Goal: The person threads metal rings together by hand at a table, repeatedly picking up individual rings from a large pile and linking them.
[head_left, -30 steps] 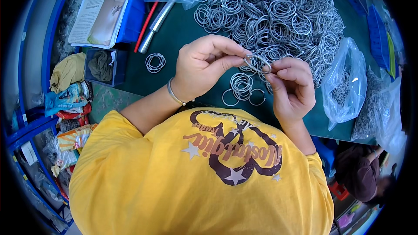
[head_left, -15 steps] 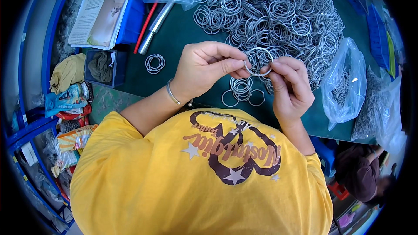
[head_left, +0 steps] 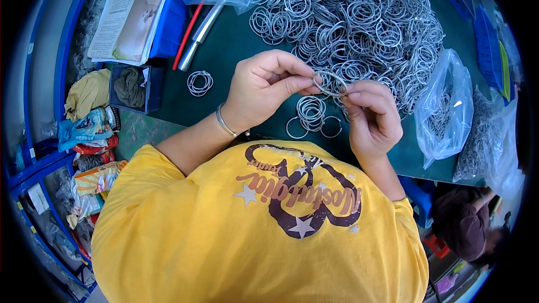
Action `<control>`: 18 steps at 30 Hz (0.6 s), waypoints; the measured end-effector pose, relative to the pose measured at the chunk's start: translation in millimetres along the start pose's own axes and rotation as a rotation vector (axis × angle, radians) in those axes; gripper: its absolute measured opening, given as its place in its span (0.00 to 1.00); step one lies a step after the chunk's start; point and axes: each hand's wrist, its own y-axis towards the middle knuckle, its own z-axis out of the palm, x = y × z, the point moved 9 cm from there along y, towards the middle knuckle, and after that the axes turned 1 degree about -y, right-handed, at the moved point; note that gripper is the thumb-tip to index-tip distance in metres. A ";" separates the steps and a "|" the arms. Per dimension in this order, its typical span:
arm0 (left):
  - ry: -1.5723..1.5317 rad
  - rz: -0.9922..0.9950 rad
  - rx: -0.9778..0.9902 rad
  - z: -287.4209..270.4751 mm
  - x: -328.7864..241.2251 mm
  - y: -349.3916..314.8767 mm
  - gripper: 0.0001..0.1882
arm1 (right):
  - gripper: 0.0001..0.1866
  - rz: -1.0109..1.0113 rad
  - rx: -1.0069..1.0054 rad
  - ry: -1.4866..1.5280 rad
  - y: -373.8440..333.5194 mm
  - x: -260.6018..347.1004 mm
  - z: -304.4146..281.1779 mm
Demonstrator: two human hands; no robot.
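Observation:
Between my two hands a silvery metal ring (head_left: 330, 83) is held up, tilted. Thumb and fingers of my left hand (head_left: 269, 84) pinch its left side; a metal bangle circles that wrist. On the ring's right side, the fingertips of my right hand (head_left: 373, 109) are closed. Just below lies a small group of loose rings (head_left: 310, 112) on the green tabletop (head_left: 236, 39). Beyond my hands rises a big heap of similar rings (head_left: 359, 17). A few more rings (head_left: 200, 82) lie apart to the left.
Left of centre are a red stick (head_left: 188, 36), a silver tapered rod (head_left: 202, 36), a blue bin (head_left: 168, 28) with papers (head_left: 126, 17) and a small box (head_left: 136, 87) holding cloth. At right lies a clear bag of rings (head_left: 443, 112). Another person (head_left: 463, 224) sits at lower right.
The ring has tipped from facing me nearly round to a slanted narrow oval. My right hand has lowered slightly; both hands keep their grip.

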 end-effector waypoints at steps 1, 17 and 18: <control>-0.001 0.013 -0.006 -0.5 -0.2 0.0 0.06 | 0.10 0.017 -0.015 0.050 -1.2 -2.4 -0.2; 0.106 0.134 -0.012 1.8 -12.7 -3.3 0.07 | 0.13 0.031 0.009 -0.069 -0.3 -1.7 -0.6; 0.267 0.241 0.028 5.4 -25.5 -2.5 0.08 | 0.13 0.013 0.002 -0.058 3.3 -1.6 0.1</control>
